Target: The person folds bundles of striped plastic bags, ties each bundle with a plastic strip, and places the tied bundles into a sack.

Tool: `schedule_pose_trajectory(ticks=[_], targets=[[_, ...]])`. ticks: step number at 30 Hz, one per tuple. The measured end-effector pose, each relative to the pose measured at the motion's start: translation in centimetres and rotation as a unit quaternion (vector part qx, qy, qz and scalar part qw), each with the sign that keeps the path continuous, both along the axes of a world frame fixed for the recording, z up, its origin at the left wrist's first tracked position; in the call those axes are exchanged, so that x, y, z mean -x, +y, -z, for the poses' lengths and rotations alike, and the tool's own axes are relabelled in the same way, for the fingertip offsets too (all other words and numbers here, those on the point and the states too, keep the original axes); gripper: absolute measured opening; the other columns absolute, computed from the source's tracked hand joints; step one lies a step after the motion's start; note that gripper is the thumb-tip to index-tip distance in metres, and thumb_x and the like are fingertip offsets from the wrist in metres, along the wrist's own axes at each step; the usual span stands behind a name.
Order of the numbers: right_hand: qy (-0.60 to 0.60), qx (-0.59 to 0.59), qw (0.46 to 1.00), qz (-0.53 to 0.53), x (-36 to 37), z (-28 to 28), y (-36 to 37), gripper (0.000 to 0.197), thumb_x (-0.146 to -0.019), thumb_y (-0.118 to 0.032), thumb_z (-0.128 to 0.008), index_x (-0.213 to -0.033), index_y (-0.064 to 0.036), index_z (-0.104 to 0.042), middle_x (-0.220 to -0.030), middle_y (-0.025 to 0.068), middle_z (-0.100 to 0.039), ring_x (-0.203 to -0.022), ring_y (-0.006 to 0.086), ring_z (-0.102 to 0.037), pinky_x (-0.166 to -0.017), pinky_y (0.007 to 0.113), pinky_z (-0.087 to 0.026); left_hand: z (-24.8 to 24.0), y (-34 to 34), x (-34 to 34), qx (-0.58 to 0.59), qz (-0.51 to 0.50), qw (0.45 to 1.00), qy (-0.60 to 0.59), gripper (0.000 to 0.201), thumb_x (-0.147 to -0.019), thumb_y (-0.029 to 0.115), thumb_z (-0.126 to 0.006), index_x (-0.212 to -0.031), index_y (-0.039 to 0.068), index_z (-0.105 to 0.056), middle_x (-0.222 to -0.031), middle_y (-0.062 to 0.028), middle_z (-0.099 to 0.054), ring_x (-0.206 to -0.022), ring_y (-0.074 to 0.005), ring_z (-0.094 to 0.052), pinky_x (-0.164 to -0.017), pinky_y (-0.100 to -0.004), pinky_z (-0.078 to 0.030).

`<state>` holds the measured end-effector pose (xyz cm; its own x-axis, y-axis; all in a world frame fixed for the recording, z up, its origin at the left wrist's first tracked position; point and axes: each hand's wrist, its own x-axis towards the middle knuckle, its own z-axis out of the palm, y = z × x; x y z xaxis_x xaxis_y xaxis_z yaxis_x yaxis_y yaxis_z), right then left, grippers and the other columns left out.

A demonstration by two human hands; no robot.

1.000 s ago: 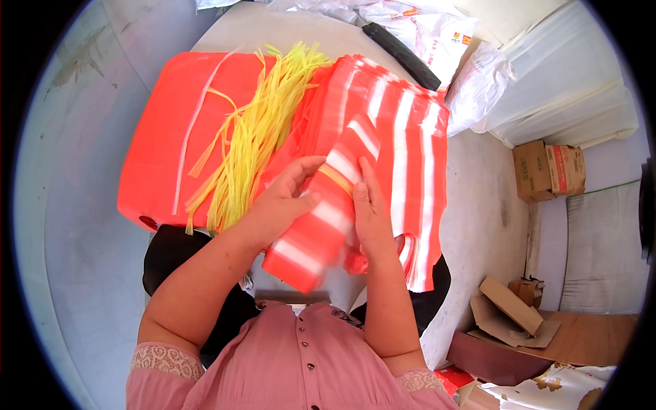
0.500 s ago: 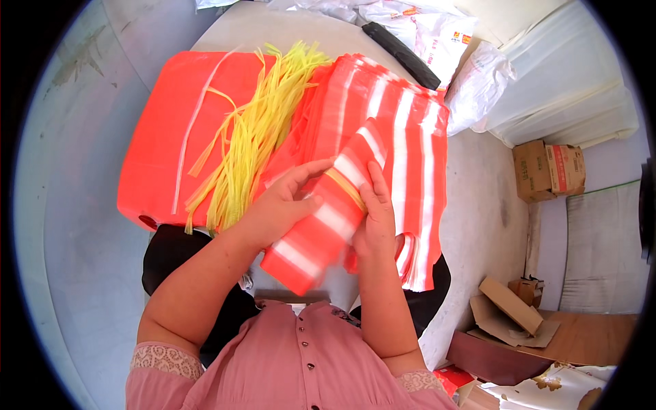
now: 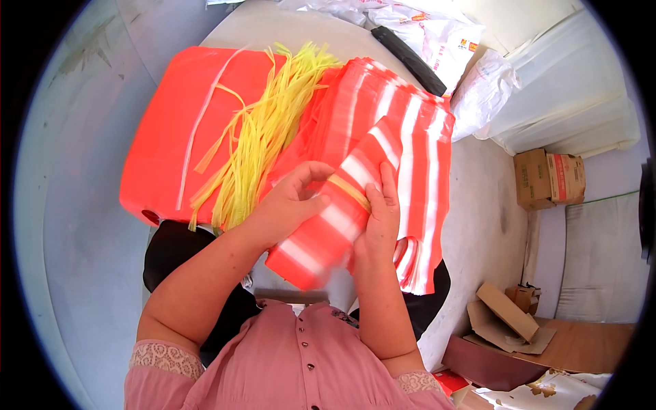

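Observation:
Between my hands is a folded bundle of red-and-white striped plastic bags (image 3: 339,217), tilted, with a yellow strip (image 3: 350,191) around its middle. My left hand (image 3: 299,200) is closed on the bundle's left edge, thumb on top. On the other edge, the fingers of my right hand (image 3: 380,215) press by the end of the yellow strip. Behind the bundle lies a thick stack of striped bags (image 3: 414,157). Left of that stack, a bunch of loose yellow strips (image 3: 263,140) lies across a large red plastic pack (image 3: 171,137).
A black rolled bundle (image 3: 408,60) and white printed sacks (image 3: 434,41) lie beyond the stack. A cardboard box (image 3: 533,179) stands by the right wall. An opened carton (image 3: 502,321) sits at the lower right. The left side is bounded by a pale wall (image 3: 75,205).
The whole view has shifted slightly. Both hands keep their hold on the striped bundle, which has barely turned; the yellow strip stays around it.

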<state>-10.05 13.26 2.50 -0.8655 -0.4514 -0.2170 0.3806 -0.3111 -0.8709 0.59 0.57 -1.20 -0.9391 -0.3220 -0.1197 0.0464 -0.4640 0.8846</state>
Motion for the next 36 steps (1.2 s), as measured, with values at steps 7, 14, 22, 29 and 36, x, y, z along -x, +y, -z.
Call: schedule_pose_trajectory(ticks=[7, 14, 22, 29, 36], targets=[[0.048, -0.033, 0.998, 0.005, 0.2, 0.4, -0.2, 0.054, -0.103, -0.005, -0.055, -0.155, -0.0059, -0.042, -0.143, 0.0136, -0.057, -0.120, 0.0177, -0.062, -0.102, 0.033, -0.053, -1.7, 0.7, -0.6, 0.109, 0.028, 0.992, -0.048, 0.077, -0.093, 0.003, -0.071, -0.157, 0.009, -0.028, -0.150, -0.0135, -0.045, -0.133, -0.0203, -0.049, -0.109, -0.0349, -0.045], [0.133, -0.123, 0.981, -0.065, 2.5, 0.9, 1.2, 0.055, -0.104, -0.010, -0.051, -0.156, -0.0004, -0.038, -0.151, 0.0179, -0.047, -0.128, 0.0214, -0.054, -0.105, 0.033, -0.047, 0.6, -0.1, -0.6, 0.160, 0.024, 0.978, -0.129, 0.071, -0.092, -0.001, -0.066, -0.155, 0.004, -0.033, -0.147, -0.0141, -0.051, -0.130, -0.0203, -0.052, -0.108, -0.0326, -0.045], [0.504, -0.318, 0.798, -0.093, 3.9, 3.8, 2.7, 0.053, -0.092, -0.010, -0.066, -0.143, -0.0031, -0.053, -0.161, 0.0234, -0.035, -0.145, 0.0415, -0.038, -0.118, 0.047, -0.036, 0.0, -0.1, -0.6, 0.019, 0.021, 0.992, -0.124, 0.067, -0.094, -0.002, -0.063, -0.154, 0.003, -0.034, -0.146, -0.0128, -0.053, -0.125, -0.0191, -0.057, -0.106, -0.0329, -0.047], [0.494, -0.347, 0.792, -0.090, 3.6, 3.8, 2.1, 0.049, -0.091, -0.006, -0.066, -0.139, -0.0019, -0.056, -0.157, 0.0217, -0.041, -0.144, 0.0408, -0.040, -0.117, 0.046, -0.037, 0.3, -0.1, -0.7, 0.055, 0.020, 0.991, -0.124, 0.073, -0.092, -0.003, -0.065, -0.156, 0.003, -0.030, -0.150, -0.0123, -0.049, -0.132, -0.0200, -0.051, -0.110, -0.0339, -0.043], [0.494, -0.345, 0.797, -0.053, 4.4, 4.4, 2.9, 0.047, -0.092, -0.009, -0.066, -0.137, -0.0013, -0.058, -0.154, 0.0192, -0.046, -0.144, 0.0365, -0.042, -0.118, 0.043, -0.037, 0.0, -0.2, -0.6, 0.044, 0.024, 0.989, -0.136, 0.074, -0.092, -0.004, -0.065, -0.157, 0.003, -0.030, -0.151, -0.0130, -0.047, -0.134, -0.0206, -0.049, -0.112, -0.0330, -0.041]])
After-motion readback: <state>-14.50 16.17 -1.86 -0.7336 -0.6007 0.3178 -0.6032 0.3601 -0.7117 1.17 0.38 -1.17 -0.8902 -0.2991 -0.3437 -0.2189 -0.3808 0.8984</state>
